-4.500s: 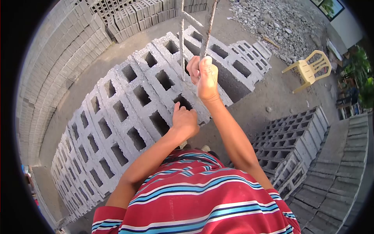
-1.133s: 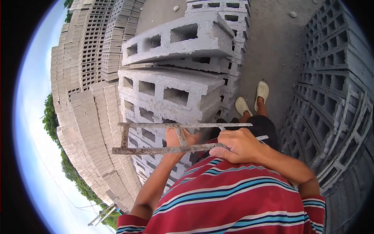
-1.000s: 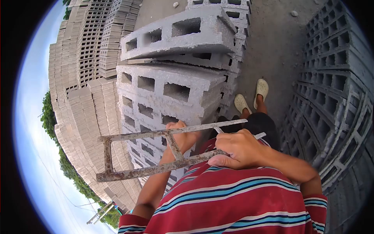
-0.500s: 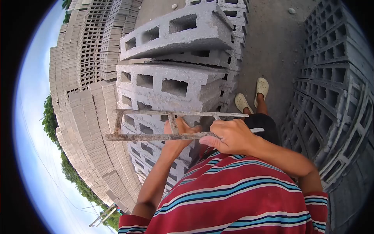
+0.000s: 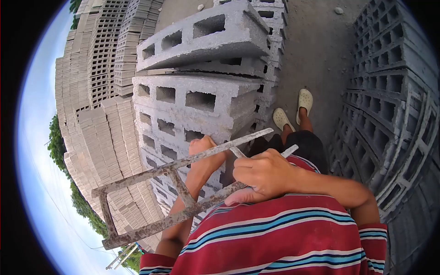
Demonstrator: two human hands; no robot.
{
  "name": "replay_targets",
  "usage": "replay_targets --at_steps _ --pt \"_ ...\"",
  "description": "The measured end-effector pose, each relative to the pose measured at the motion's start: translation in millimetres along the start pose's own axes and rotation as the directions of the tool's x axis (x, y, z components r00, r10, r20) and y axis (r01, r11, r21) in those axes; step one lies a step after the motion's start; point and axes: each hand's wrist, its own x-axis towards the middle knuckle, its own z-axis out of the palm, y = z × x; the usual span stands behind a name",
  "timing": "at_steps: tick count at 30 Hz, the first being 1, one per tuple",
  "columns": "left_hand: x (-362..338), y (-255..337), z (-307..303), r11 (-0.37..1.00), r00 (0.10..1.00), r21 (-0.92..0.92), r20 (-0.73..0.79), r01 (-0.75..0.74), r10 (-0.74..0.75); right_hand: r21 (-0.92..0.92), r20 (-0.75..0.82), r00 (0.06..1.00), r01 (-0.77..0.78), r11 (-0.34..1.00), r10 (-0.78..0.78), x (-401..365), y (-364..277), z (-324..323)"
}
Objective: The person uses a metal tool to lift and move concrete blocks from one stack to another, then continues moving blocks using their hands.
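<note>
My right hand is closed around the lower rail of a rusty, ladder-like metal frame, near its right end. The frame has two long rails joined by short crossbars and slants down to the left in front of my body. My left hand is beyond the upper rail, close to the side of the stacked hollow concrete blocks; the rail partly covers it and its fingers are mostly hidden. On top of this stack, one concrete block lies tilted, with a dark gap under it.
Tall stacks of pale blocks stand to the left. More grey hollow blocks rise on the right, with another ladder-like frame against them. My feet in cream clogs stand on the dirt ground between the stacks.
The metal frame has swung from nearly level to a slant, its left end dropping and its right end rising. My left hand has shifted slightly left; my right hand has lowered slightly, keeping its hold.
</note>
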Motion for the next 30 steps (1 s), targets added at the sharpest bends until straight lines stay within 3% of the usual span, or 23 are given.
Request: replay_targets --at_steps 2,3,5,7,8,11,12,15,19,22,23,24,26,27,28,30 --pt "-3 -9 3 0.981 0.991 -0.141 0.0 -0.133 0.134 -0.06 -0.042 0.989 -0.144 0.988 0.142 -9 29 11" --pt "-2 -9 2 0.977 0.991 -0.169 0.012 -0.13 0.134 -0.089 -0.069 0.975 -0.215 0.972 0.209 -11 38 15" --pt "-1 -9 1 0.967 0.99 -0.224 0.036 -0.123 0.134 -0.11 -0.083 0.981 -0.184 0.977 0.175 -13 35 19" --pt "1 2 -8 0.958 0.993 -0.283 0.115 0.047 -0.015 -0.093 -0.077 0.989 -0.136 0.986 0.129 -7 17 13" --pt "0 3 -7 0.994 1.0 -0.108 0.004 -0.024 0.025 -0.04 -0.024 0.998 -0.065 0.997 0.065 -3 8 6" --pt "-1 11 -21 0.962 0.969 -0.247 0.242 0.113 -0.052 -0.104 -0.025 0.991 -0.13 0.986 0.129 -8 26 9" --pt "-2 -5 0 0.986 0.99 -0.115 -0.094 -0.118 0.107 -0.051 -0.035 0.97 -0.242 0.969 0.241 -8 39 10" --pt "-2 -5 -1 0.993 0.995 -0.078 0.032 -0.091 0.094 -0.051 -0.051 0.963 -0.267 0.962 0.265 -12 41 11" --pt "1 -5 2 0.94 0.995 -0.335 0.042 -0.072 0.091 -0.081 0.047 0.969 -0.238 0.968 0.242 -14 34 1" --pt "-13 -7 -23 0.964 0.984 -0.257 0.144 -0.069 0.109 -0.029 0.099 0.97 -0.221 0.975 0.223 -10 12 -23" --pt "-18 -7 -32 0.968 0.98 -0.242 0.172 -0.058 0.102 -0.007 0.044 0.975 -0.218 0.976 0.218 -9 7 -32" --pt "-31 -10 -32 0.966 0.973 -0.156 -0.13 -0.208 0.189 0.011 -0.016 0.977 -0.213 0.977 0.213 -7 3 -40" --pt "-32 -1 -63 0.958 0.958 -0.175 -0.218 -0.227 0.187 0.055 -0.168 0.966 -0.188 0.981 0.195 -7 1 -52" --pt "-31 5 -76 0.954 0.948 -0.183 -0.258 -0.236 0.185 -0.015 -0.218 0.96 -0.183 0.983 0.176 -7 2 -60" --pt "-19 11 -80 0.95 0.874 -0.024 -0.4 -0.311 0.276 -0.032 -0.282 0.941 -0.203 0.979 0.186 -8 2 -67" --pt "16 19 -64 0.961 0.887 -0.004 -0.386 -0.277 0.254 -0.082 -0.366 0.911 -0.237 0.968 0.191 -13 3 -79"
